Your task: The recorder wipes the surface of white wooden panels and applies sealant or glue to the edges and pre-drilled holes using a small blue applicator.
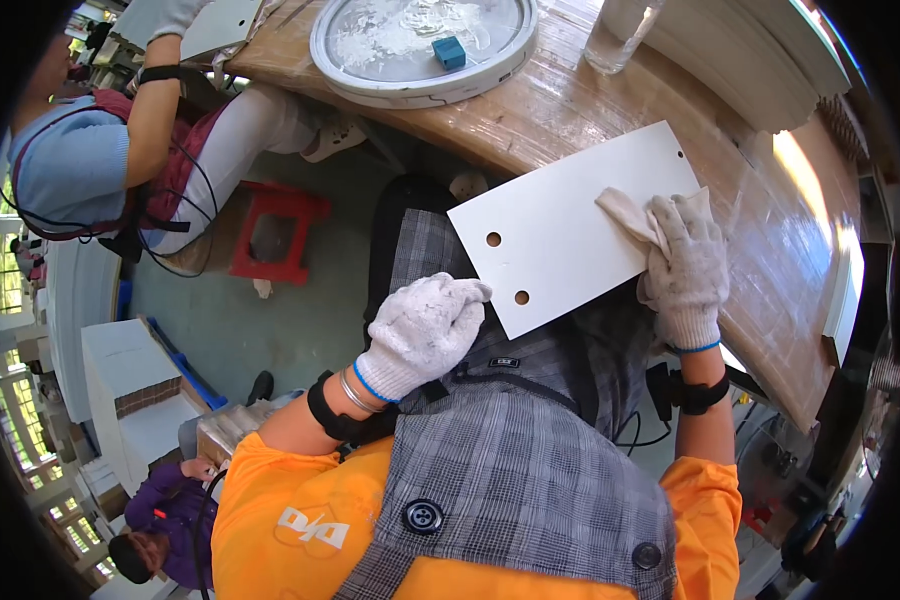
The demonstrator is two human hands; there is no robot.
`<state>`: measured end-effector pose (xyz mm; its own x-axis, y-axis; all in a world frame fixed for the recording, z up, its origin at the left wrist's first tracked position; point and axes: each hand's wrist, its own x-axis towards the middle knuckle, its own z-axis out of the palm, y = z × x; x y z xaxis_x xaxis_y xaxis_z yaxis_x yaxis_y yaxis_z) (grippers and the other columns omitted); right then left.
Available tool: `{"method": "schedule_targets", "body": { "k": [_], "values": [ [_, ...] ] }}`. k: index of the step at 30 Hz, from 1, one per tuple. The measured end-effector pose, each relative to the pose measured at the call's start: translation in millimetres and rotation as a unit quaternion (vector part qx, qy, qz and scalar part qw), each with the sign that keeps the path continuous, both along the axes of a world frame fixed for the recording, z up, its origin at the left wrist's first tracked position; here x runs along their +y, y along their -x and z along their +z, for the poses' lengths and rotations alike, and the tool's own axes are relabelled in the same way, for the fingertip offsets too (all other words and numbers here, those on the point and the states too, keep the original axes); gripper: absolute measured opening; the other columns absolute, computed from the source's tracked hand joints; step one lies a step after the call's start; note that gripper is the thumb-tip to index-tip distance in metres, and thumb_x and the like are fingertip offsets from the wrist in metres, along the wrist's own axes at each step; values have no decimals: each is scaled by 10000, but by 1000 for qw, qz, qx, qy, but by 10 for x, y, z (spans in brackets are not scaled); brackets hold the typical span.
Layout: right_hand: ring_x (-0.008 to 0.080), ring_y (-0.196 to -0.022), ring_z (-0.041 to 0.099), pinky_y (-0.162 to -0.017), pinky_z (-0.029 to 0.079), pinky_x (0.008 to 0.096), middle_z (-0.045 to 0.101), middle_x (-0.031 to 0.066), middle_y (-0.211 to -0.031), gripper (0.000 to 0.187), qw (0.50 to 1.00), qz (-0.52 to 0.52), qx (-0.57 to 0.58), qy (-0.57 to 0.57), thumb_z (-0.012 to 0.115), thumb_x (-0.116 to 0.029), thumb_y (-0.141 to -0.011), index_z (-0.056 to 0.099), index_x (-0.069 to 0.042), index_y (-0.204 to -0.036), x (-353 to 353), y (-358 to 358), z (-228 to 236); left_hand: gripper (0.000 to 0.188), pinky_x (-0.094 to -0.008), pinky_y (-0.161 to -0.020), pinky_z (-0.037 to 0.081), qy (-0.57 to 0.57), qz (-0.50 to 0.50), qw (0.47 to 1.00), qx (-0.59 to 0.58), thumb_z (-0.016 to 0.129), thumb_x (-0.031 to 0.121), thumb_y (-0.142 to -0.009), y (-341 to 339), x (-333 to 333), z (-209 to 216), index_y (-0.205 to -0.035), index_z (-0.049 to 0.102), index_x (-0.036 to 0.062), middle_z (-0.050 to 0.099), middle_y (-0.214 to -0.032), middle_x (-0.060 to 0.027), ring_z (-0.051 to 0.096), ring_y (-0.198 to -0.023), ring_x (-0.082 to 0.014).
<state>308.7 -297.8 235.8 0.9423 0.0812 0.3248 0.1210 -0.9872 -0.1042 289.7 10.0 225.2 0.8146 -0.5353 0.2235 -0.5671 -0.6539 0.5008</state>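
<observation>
A white rectangular board (570, 225) with two round holes near its left end and a small dark hole at its far right corner lies tilted across the table edge and my lap. My left hand (425, 330), in a white knit glove smudged grey, is closed, with its fingertips pinched at the board's left edge; its thumb is partly hidden. On the board's right end rests my right hand (692, 255), also gloved. It grips a beige cloth (622, 210), which sticks out to the left of the fingers against the board's surface.
A round tray (330, 75) with white paste and a blue block (449, 53) sits on the film-covered table (560, 120). Nearby stand a clear cup (618, 35) and stacked white boards (750, 60). A red stool (280, 232) and a seated co-worker (80, 150) are left.
</observation>
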Motion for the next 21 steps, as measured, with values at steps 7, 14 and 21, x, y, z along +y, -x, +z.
{"method": "schedule_targets", "body": {
  "k": [7, 14, 21],
  "values": [
    [349, -1097, 543, -961, 459, 424, 591, 122, -1204, 472, 1000, -1, -5, -7, 638, -71, -727, 621, -142, -1193, 5, -15, 37, 497, -362, -862, 568, 381, 72, 621, 681, 621, 251, -938, -36, -201, -140, -1298, 428, -32, 547, -1171, -147, 622, -960, -227],
    [349, -1087, 582, -976, 445, 418, 632, 163, -1147, 438, 948, -99, -121, -278, 599, -4, -780, 639, -86, -1209, -542, 57, 50, 419, -366, -772, 594, 499, 79, 581, 638, 582, 228, -936, -185, -44, -16, -1243, 482, -40, 610, -1061, -163, 654, -833, -215],
    [352, -1057, 581, -927, 461, 424, 626, 172, -1134, 343, 974, -194, 18, -118, 602, -82, -836, 636, -63, -1177, -790, 182, -168, 380, -352, -719, 578, 554, 74, 577, 595, 532, 251, -956, -281, 77, 183, -1184, 535, -53, 644, -962, -172, 657, -772, -207]
  ]
}}
